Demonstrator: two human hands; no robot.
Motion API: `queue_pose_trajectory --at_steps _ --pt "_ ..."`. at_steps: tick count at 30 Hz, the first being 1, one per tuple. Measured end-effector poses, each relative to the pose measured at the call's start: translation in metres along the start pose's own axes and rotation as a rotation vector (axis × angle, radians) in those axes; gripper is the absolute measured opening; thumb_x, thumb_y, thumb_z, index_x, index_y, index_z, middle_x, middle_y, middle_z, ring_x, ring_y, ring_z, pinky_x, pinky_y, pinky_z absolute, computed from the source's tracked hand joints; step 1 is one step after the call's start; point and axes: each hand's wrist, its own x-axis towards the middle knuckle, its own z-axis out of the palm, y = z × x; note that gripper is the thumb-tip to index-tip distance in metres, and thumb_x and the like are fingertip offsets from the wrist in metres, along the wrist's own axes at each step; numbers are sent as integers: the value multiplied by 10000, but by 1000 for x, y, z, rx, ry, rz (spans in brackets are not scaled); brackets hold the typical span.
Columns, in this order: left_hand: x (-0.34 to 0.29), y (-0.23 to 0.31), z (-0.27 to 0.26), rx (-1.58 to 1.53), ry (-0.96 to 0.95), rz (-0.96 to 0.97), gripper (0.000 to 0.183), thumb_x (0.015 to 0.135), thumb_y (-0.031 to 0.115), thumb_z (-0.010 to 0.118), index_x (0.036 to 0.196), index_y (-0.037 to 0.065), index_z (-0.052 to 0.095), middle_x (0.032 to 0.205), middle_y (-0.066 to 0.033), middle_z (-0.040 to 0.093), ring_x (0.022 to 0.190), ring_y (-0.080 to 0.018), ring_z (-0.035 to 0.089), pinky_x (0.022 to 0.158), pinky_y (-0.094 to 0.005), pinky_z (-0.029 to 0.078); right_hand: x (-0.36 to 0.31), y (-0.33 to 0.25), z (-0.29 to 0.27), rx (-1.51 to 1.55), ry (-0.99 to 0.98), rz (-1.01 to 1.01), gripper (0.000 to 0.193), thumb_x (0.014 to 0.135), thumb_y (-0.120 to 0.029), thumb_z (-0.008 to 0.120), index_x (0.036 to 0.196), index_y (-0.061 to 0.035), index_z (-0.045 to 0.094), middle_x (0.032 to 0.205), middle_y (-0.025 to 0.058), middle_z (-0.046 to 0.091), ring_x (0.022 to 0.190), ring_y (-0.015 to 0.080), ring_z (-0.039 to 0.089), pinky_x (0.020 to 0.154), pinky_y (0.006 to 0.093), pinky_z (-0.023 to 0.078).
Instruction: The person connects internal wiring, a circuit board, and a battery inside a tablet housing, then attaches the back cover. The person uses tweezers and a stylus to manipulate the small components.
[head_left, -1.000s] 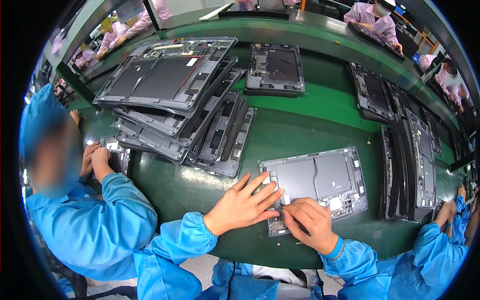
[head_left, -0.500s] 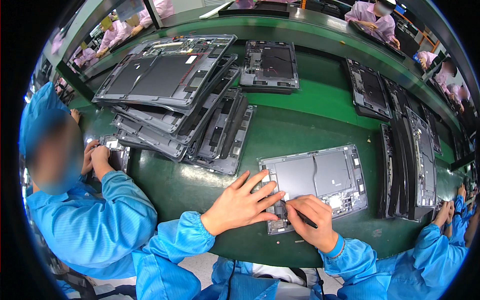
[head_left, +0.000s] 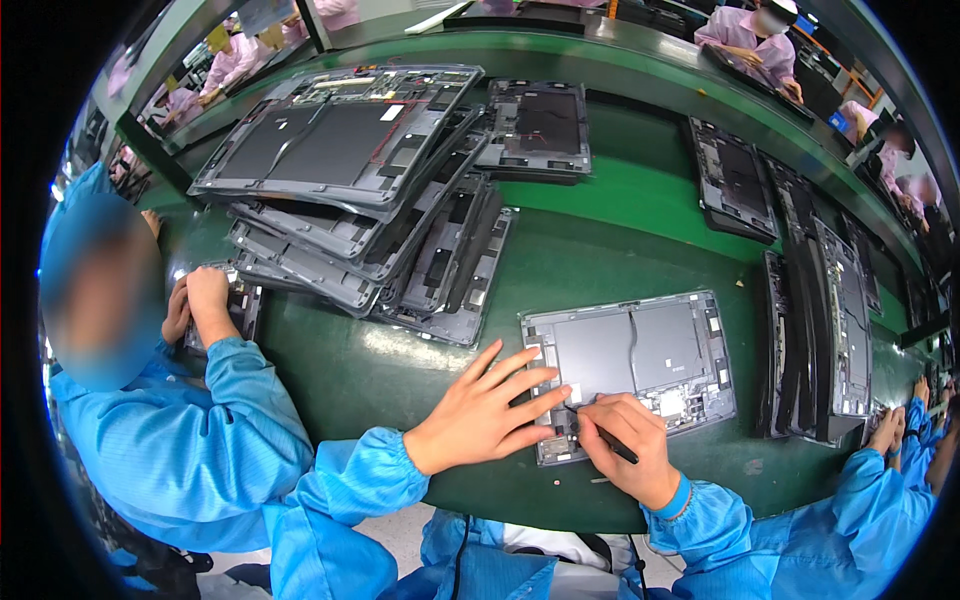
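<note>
A grey tablet housing (head_left: 597, 352) lies open side up on the green bench before me, its battery pack, cable and circuit boards exposed. My left hand (head_left: 474, 414) rests at its left edge with the fingers spread, the fingertips on or just above the rim and holding nothing. In my right hand (head_left: 632, 445) a slim black pointed tool (head_left: 622, 452) is pinched like a pen. Its tip reaches toward small parts at the housing's lower left corner, close to my left fingertips. My fingers hide part of that corner.
A tall, uneven stack of similar housings (head_left: 320, 140) stands at the left, with another pile (head_left: 540, 130) behind it. More housings (head_left: 845, 320) are piled at the right. A co-worker in blue (head_left: 190, 430) works close on my left; others sit beyond the bench (head_left: 420, 385).
My right hand and the tool have shifted very slightly at the same corner. My left hand stays nearly in place. The co-worker's hands at the left have moved a little.
</note>
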Motion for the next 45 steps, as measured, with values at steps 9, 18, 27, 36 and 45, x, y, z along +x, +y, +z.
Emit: queue_pose_trajectory --at_steps 9,18,27,36,45 --pt "1 4 -8 127 -64 50 454 898 485 703 1314 301 685 1383 -29 586 1366 -314 495 1155 -571 386 0 11 -21 -50 54 131 143 782 16 772 901 -42 716 811 73 715 719 264 705 879 441 594" --pt "-2 8 -7 115 -43 63 452 912 429 697 1332 263 667 1361 -29 586 1355 -314 496 1128 -570 403 -8 13 -25 -38 62 102 131 778 17 766 885 -42 720 797 63 722 733 248 713 896 452 589" --pt "4 7 -9 82 -47 39 388 876 366 732 1248 259 731 1383 -59 583 1377 -338 487 1163 -587 372 -9 9 -15 -148 214 169 72 791 7 751 822 -37 703 707 89 676 570 302 649 845 447 616" --pt "119 -26 -18 -261 -125 -454 523 935 460 679 1152 -13 733 1302 -235 641 1186 -350 644 970 -403 527 -11 15 -7 -56 219 153 63 825 -3 710 783 -33 673 654 106 647 583 294 654 831 431 606" --pt "146 -44 -22 -883 -242 -430 442 963 374 714 1159 -22 730 1091 -115 755 959 -178 690 876 -349 532 -13 51 -36 99 401 192 239 1025 -151 490 940 14 640 852 135 627 835 296 604 867 452 496"
